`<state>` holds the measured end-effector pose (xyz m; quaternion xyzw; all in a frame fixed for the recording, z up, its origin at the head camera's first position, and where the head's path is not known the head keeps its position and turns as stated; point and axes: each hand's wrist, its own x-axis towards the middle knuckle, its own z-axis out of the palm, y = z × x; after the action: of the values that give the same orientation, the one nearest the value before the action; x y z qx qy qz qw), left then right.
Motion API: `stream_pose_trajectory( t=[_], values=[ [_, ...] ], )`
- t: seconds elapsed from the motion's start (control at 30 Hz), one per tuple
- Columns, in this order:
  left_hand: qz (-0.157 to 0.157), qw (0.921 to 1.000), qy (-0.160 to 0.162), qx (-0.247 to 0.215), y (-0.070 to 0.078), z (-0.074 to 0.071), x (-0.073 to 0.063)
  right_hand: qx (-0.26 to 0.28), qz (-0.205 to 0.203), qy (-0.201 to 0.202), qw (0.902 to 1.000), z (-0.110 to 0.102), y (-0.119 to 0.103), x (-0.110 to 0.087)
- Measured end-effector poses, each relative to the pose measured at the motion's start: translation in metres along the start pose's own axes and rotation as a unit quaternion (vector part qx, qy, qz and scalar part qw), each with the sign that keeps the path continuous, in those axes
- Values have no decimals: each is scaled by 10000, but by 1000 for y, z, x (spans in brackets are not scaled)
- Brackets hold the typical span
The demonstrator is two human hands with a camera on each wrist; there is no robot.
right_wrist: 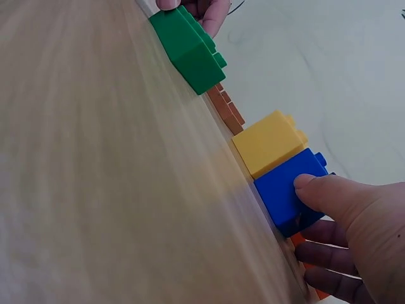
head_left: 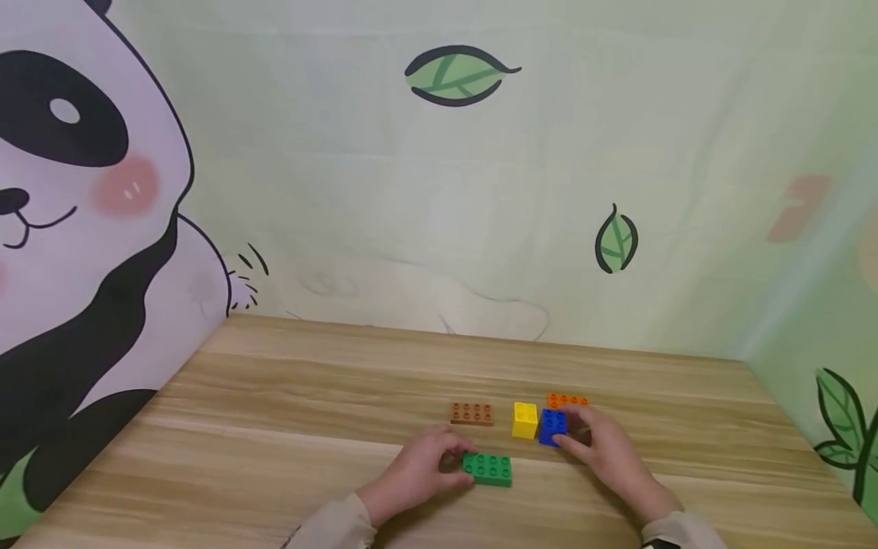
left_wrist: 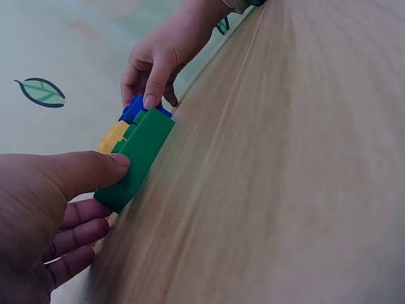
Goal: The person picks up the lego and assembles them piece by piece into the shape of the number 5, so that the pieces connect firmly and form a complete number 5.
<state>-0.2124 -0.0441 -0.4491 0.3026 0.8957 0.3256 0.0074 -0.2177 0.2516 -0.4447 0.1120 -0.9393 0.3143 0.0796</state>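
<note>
My left hand (head_left: 427, 467) pinches the left end of a green toy brick (head_left: 488, 470), thumb on its near side in the left wrist view. With thumb and fingers my right hand (head_left: 610, 446) grips a blue brick (head_left: 552, 428) from its right side. Just left of the blue brick stands a yellow brick (head_left: 524, 421), a narrow gap between them in the head view. Behind the right fingers lies an orange brick (head_left: 568, 400), partly covered by the blue brick and hand. A flat brown brick (head_left: 471, 414) lies beyond the left hand, left of the yellow one.
The bricks are on a wood-grain table (head_left: 309, 442). A pale green backdrop (head_left: 329, 168) with printed leaves rises along the table's far edge. A printed panda (head_left: 75, 229) covers the left side, and plant leaves (head_left: 840, 419) are printed at the right.
</note>
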Motion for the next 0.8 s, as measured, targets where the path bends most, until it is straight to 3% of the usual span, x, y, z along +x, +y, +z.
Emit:
stream_pose_trajectory(
  t=[0.37, 0.5, 0.8],
  values=[
    [-238, 9985, 8, -495, 0, 1, 1, 190, 19, 200, 9996, -4, -1, 0],
    [-211, 9980, 47, -591, -1, 2, 0, 303, 42, 368, 9989, -10, -4, -2],
    [-113, 9980, -3, -624, -5, 3, 1, 310, 92, 337, 9989, -18, -10, -1]
  ],
)
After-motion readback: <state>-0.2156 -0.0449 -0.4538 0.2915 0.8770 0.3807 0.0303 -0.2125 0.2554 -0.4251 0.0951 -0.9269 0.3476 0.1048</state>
